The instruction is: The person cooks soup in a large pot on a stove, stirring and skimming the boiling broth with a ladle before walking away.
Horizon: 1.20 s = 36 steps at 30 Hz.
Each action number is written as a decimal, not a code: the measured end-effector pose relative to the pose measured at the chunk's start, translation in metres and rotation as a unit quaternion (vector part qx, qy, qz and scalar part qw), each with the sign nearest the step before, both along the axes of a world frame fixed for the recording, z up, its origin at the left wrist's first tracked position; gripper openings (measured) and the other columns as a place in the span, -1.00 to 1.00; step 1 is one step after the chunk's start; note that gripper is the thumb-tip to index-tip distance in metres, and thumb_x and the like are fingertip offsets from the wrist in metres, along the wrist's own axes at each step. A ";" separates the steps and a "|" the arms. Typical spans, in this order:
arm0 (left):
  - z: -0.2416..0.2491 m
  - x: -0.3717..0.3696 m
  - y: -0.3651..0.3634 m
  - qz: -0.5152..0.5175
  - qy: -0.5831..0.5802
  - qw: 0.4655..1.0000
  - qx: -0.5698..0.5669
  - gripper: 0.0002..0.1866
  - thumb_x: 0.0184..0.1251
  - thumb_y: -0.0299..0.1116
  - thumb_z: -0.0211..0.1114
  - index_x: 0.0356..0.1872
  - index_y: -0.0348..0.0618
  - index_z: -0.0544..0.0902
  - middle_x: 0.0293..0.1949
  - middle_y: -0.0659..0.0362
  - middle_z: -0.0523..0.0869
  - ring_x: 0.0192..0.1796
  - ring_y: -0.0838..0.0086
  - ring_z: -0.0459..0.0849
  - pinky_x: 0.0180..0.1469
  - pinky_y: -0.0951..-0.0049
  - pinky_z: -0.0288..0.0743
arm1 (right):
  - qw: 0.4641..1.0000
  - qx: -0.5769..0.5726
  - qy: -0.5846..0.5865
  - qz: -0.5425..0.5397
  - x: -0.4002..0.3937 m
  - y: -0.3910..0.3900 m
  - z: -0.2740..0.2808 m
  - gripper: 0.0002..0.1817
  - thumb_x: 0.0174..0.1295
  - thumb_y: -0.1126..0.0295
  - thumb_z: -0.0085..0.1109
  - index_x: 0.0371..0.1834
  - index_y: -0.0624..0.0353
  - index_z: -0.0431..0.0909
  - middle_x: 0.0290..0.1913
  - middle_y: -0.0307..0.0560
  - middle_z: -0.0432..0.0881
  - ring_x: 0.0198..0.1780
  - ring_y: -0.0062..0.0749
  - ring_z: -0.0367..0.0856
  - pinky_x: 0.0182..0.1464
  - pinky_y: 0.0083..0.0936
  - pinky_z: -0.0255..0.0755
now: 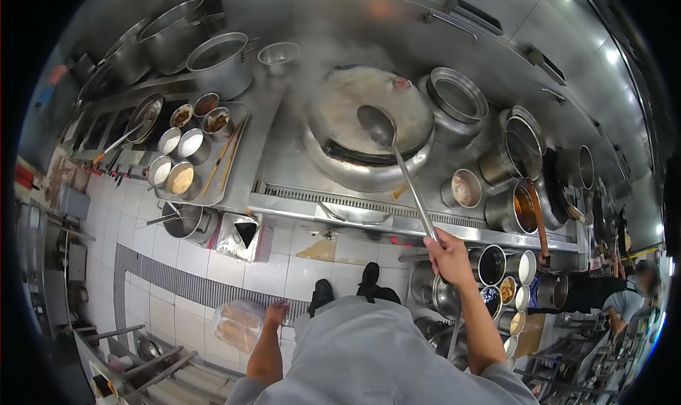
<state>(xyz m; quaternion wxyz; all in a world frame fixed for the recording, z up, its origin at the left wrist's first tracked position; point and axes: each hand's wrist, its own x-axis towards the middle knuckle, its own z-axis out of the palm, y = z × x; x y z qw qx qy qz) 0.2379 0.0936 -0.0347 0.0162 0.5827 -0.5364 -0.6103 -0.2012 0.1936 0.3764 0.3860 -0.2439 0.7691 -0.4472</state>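
The ladle (397, 157) is a long steel tool, its bowl hanging over the near side of the steaming wok (369, 118) and its thin handle running down and right to the right hand (448, 257). That hand is closed around the handle's far end, fingers wrapped tight, nothing else in it. The ladle looks stiff and fairly light when empty, but with so long a handle any load in the bowl would likely pull hard at the wrist; the steel may be hot near the bowl and greasy, so the end of the handle, where the hand sits, seems the sound place to hold it. The wok holds a pale, frothy liquid with steam rising off it, and sits in a round well of the steel range (298, 192).

The left hand (275, 313) hangs low by the person's side, fingers loosely open, holding nothing; a clear bag (237, 325) lies on the tiled floor just beside it.

Left of the wok a tray (234, 171) carries small bowls of seasonings and a pair of chopsticks (221, 157). Big stockpots (220, 61) stand behind it. Right of the wok stand more pots and tubs, one with an orange-brown sauce (523, 210). Another person (624, 298) stands at the far right edge.
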 end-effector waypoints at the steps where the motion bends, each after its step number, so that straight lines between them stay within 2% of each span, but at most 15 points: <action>1: -0.003 0.001 0.001 -0.009 -0.002 1.000 -0.001 -0.52 0.13 -0.20 0.20 0.03 -0.33 0.52 -0.50 0.13 0.64 -0.50 0.52 0.51 -0.41 0.49 0.40 | 1.000 -0.010 0.011 0.004 0.001 -0.006 -0.002 -0.80 0.25 0.31 0.07 -0.22 0.23 0.48 -0.69 -0.32 0.34 -0.79 -0.70 0.23 -0.76 -0.66 0.10; 5: -0.007 -0.002 0.001 0.032 0.017 0.999 0.029 -0.52 0.13 -0.22 0.20 0.02 -0.33 0.52 -0.47 0.14 0.65 -0.48 0.54 0.52 -0.40 0.49 0.41 | 0.999 0.007 0.046 0.027 -0.008 -0.036 -0.007 -0.80 0.25 0.30 0.06 -0.24 0.23 0.48 -0.69 -0.32 0.33 -0.79 -0.69 0.24 -0.76 -0.66 0.10; 8: 0.000 -0.005 -0.002 0.017 0.006 0.999 0.047 -0.59 0.18 -0.36 0.19 0.02 -0.39 0.49 -0.30 0.12 0.68 -0.37 0.53 0.60 -0.30 0.56 0.49 | 0.998 0.006 -0.004 0.056 -0.010 -0.059 -0.019 -0.75 0.23 0.29 0.07 -0.18 0.25 0.49 -0.69 -0.29 0.35 -0.77 -0.69 0.27 -0.75 -0.63 0.14; 11: -0.012 0.001 0.002 0.026 -0.003 0.999 0.024 -0.54 0.14 -0.22 0.21 0.00 -0.32 0.53 -0.40 0.12 0.66 -0.42 0.54 0.53 -0.33 0.50 0.42 | 0.992 0.043 0.093 0.069 -0.006 -0.071 -0.038 -0.68 0.19 0.26 0.09 -0.09 0.27 0.49 -0.66 -0.11 0.48 -0.72 -0.43 0.44 -0.62 -0.48 0.33; 13: -0.026 0.005 0.003 0.080 0.036 0.996 0.014 -0.55 0.14 -0.22 0.22 -0.01 -0.33 0.54 -0.38 0.11 0.67 -0.39 0.53 0.55 -0.28 0.50 0.42 | 0.931 0.005 0.352 0.100 -0.006 -0.074 -0.054 -0.62 0.16 0.25 0.11 -0.02 0.26 0.48 -0.53 0.15 0.57 -0.49 -0.06 0.58 -0.35 -0.35 0.44; 16: 0.008 0.003 0.005 0.079 0.025 0.996 0.032 -0.55 0.15 -0.22 0.21 -0.01 -0.33 0.54 -0.31 0.06 0.69 -0.34 0.52 0.59 -0.22 0.52 0.44 | 0.951 0.080 0.270 0.128 -0.005 -0.074 -0.028 -0.59 0.15 0.23 0.10 0.01 0.26 0.47 -0.36 0.26 0.57 -0.26 0.14 0.54 -0.15 -0.31 0.40; 17: -0.018 0.014 0.009 0.082 0.024 0.996 0.032 -0.55 0.15 -0.22 0.21 -0.01 -0.33 0.54 -0.31 0.06 0.69 -0.34 0.52 0.59 -0.22 0.52 0.44 | 0.951 0.080 0.270 0.131 -0.008 -0.071 -0.024 -0.59 0.15 0.23 0.10 0.01 0.26 0.47 -0.36 0.26 0.57 -0.26 0.14 0.54 -0.15 -0.31 0.40; 19: -0.085 0.041 0.017 -0.101 0.040 0.979 -0.171 -0.61 0.17 -0.40 0.21 -0.02 -0.45 0.49 -0.34 0.13 0.67 -0.37 0.51 0.57 -0.30 0.54 0.47 | 0.948 0.074 0.264 0.163 -0.018 -0.064 -0.020 -0.56 0.15 0.23 0.11 0.04 0.26 0.45 -0.31 0.24 0.58 -0.25 0.07 0.55 -0.16 -0.34 0.41; 20: -0.062 0.035 0.018 -0.101 0.040 0.979 -0.171 -0.61 0.17 -0.40 0.21 -0.02 -0.45 0.49 -0.34 0.13 0.67 -0.37 0.51 0.57 -0.30 0.54 0.47 | 0.948 0.074 0.264 0.163 -0.024 -0.058 -0.020 -0.56 0.15 0.23 0.11 0.04 0.26 0.45 -0.31 0.24 0.58 -0.25 0.07 0.55 -0.16 -0.34 0.41; 22: -0.032 0.028 0.025 0.061 -0.004 0.997 0.036 -0.61 0.17 -0.38 0.20 -0.03 -0.47 0.50 -0.35 0.12 0.66 -0.36 0.50 0.57 -0.30 0.52 0.48 | 0.943 0.070 0.277 0.170 -0.033 -0.045 -0.018 -0.54 0.14 0.22 0.13 0.05 0.28 0.44 -0.30 0.22 0.58 -0.29 -0.01 0.56 -0.18 -0.37 0.41; 26: -0.039 0.032 0.025 0.031 -0.021 0.998 0.041 -0.62 0.16 -0.38 0.20 -0.06 -0.46 0.51 -0.37 0.12 0.66 -0.36 0.51 0.58 -0.30 0.51 0.48 | 0.946 0.090 0.267 0.163 -0.040 -0.019 -0.012 -0.54 0.14 0.23 0.14 0.04 0.28 0.45 -0.30 0.22 0.58 -0.33 -0.11 0.56 -0.20 -0.41 0.40; 28: -0.047 0.032 0.021 -0.028 -0.014 0.999 0.009 -0.62 0.16 -0.35 0.21 -0.08 -0.46 0.53 -0.39 0.13 0.65 -0.36 0.52 0.58 -0.30 0.52 0.48 | 0.955 0.019 0.267 0.131 -0.037 -0.008 -0.021 -0.63 0.19 0.31 0.11 0.05 0.21 0.46 -0.64 -0.23 0.41 -0.61 -0.60 0.30 -0.52 -0.58 0.25; 31: -0.029 0.018 0.012 0.009 0.001 1.000 0.011 -0.52 0.15 -0.18 0.18 0.01 -0.35 0.52 -0.42 0.07 0.70 -0.44 0.49 0.61 -0.35 0.50 0.47 | 0.965 0.065 0.237 0.091 -0.031 -0.001 -0.022 -0.62 0.20 0.31 0.10 0.07 0.23 0.45 -0.66 -0.28 0.40 -0.60 -0.63 0.32 -0.51 -0.59 0.26; 35: 0.000 -0.009 -0.005 0.017 0.002 1.000 0.019 -0.59 0.16 -0.33 0.19 -0.03 -0.45 0.50 -0.37 0.14 0.65 -0.35 0.54 0.57 -0.27 0.58 0.46 | 0.960 0.073 0.257 0.087 -0.033 0.005 -0.022 -0.60 0.20 0.29 0.12 0.07 0.24 0.45 -0.67 -0.26 0.40 -0.62 -0.64 0.35 -0.54 -0.60 0.26; 36: 0.003 -0.013 -0.008 0.030 0.014 0.999 0.003 -0.56 0.15 -0.27 0.19 -0.02 -0.41 0.51 -0.40 0.10 0.66 -0.38 0.52 0.58 -0.31 0.54 0.46 | 0.935 0.069 0.334 0.100 -0.039 0.011 -0.026 -0.60 0.20 0.28 0.12 0.06 0.24 0.46 -0.68 -0.26 0.40 -0.64 -0.65 0.35 -0.56 -0.60 0.25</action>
